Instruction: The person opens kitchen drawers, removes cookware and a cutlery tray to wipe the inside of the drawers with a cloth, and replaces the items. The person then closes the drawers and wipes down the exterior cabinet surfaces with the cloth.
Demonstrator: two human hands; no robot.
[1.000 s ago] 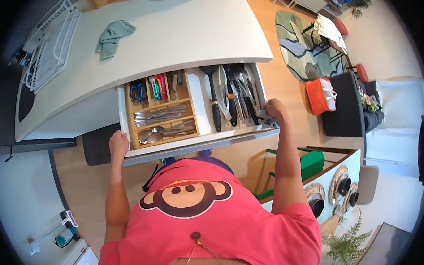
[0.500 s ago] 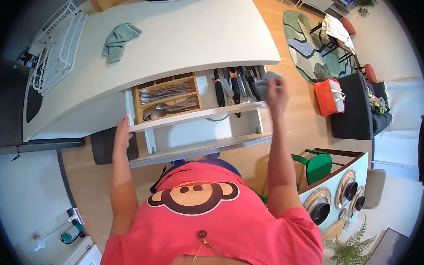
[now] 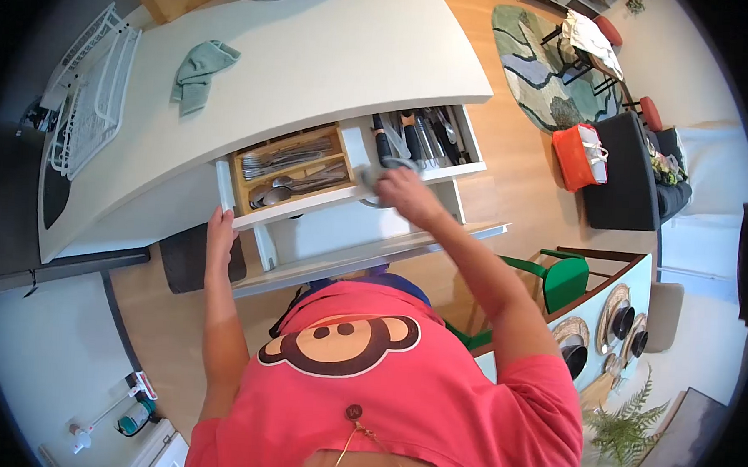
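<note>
The right hand (image 3: 399, 189) has moved leftward along the upper drawer (image 3: 308, 202), grip closed on grey cloth (image 3: 366, 176); left hand (image 3: 221, 228) touches the corner, grip unclear. Inside: wooden tray (image 3: 345, 153) holding forks (image 3: 287, 156), spoons (image 3: 277, 196).

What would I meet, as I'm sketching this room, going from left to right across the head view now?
Leaving out what overlaps: dish rack → left hand → forks → right hand → orange bag.
</note>
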